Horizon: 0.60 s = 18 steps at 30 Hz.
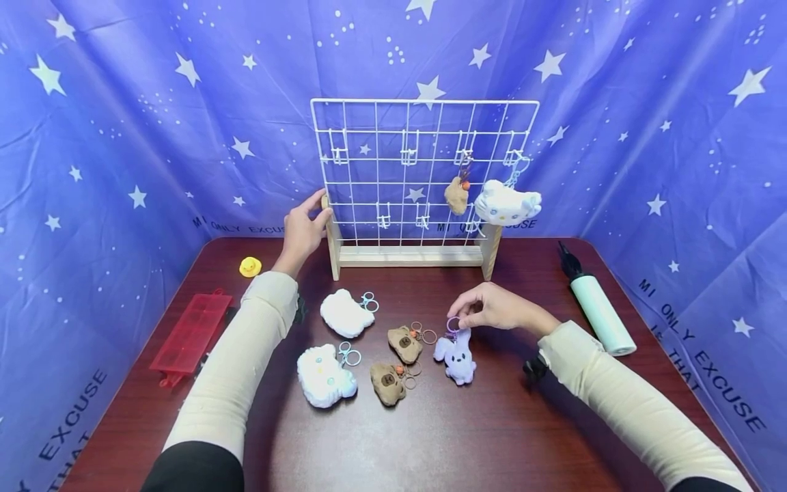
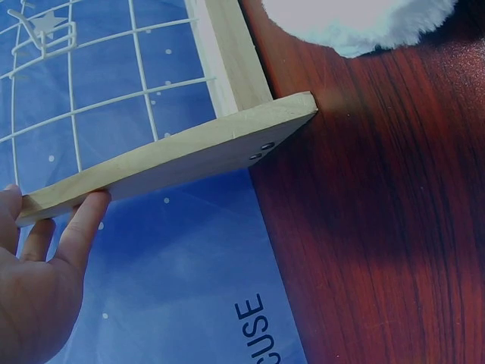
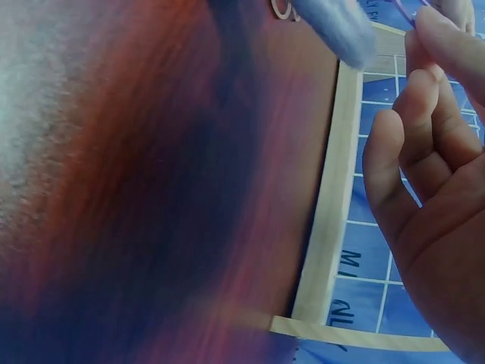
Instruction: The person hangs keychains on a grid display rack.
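My left hand (image 1: 302, 231) grips the left wooden upright of a white wire grid rack (image 1: 406, 183), thumb and fingers at its edge. That upright (image 2: 174, 148) fills the middle of the left wrist view. With thumb and fingers, my right hand (image 1: 492, 306) pinches the purple ring of a lilac plush bunny keychain (image 1: 458, 358). The bunny hangs over the table in front of the rack's right side. In the right wrist view, only part of the plush (image 3: 337, 30) shows near the fingers. A brown plush keychain (image 1: 456, 195) and a white plush keychain (image 1: 507, 203) hang from rack hooks.
White plush keychains (image 1: 326, 376) and brown plush keychains (image 1: 387, 384) lie on the table (image 1: 430, 437). A yellow rubber duck (image 1: 250, 266) and red plastic box (image 1: 192, 331) are at left. A pale green hand pump (image 1: 602, 314) lies right. More hooks (image 1: 408, 157) are on the grid.
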Tool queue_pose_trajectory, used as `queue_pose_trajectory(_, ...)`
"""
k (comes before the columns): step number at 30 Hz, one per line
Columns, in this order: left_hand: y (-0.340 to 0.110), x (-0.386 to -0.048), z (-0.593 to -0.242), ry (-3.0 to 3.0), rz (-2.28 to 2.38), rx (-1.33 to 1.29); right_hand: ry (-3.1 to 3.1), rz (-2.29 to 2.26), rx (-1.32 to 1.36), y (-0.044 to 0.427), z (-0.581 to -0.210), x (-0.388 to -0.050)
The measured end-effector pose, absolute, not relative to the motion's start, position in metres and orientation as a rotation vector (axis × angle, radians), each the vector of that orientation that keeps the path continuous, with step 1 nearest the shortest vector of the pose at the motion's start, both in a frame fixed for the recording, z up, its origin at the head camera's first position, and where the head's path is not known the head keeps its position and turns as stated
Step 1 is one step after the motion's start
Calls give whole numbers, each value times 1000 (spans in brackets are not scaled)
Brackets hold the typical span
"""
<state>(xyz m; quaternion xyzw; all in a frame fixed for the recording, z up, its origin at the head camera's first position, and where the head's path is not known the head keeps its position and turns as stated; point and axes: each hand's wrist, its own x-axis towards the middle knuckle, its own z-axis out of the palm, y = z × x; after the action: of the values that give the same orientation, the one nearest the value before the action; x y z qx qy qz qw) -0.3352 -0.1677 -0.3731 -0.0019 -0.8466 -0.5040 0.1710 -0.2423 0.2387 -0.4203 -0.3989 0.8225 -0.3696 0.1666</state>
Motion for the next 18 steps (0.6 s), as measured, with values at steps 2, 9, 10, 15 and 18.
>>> queue_pose_trajectory(2, -168, -335, -373, -2400, -1439, -7, 2346, -1055, -1126, 239, -417, -243)
queue_pose_trajectory(9, -167, -336, -372, -2407, -1430, -7, 2404, -1054, -1115, 240, -405, -246)
queue_pose_trajectory(10, -167, -335, -372, -2405, -1430, -8, 2413, -1049, -1124, 240, -403, -246)
queue_pose_trajectory(15, -167, -335, -372, -2396, -1433, -19, 2472, -1077, -1102, 239, -392, -250)
queue_pose_trajectory(18, -167, -334, -373, -2389, -1434, -16, 2504, -1116, -1064, 238, -386, -252)
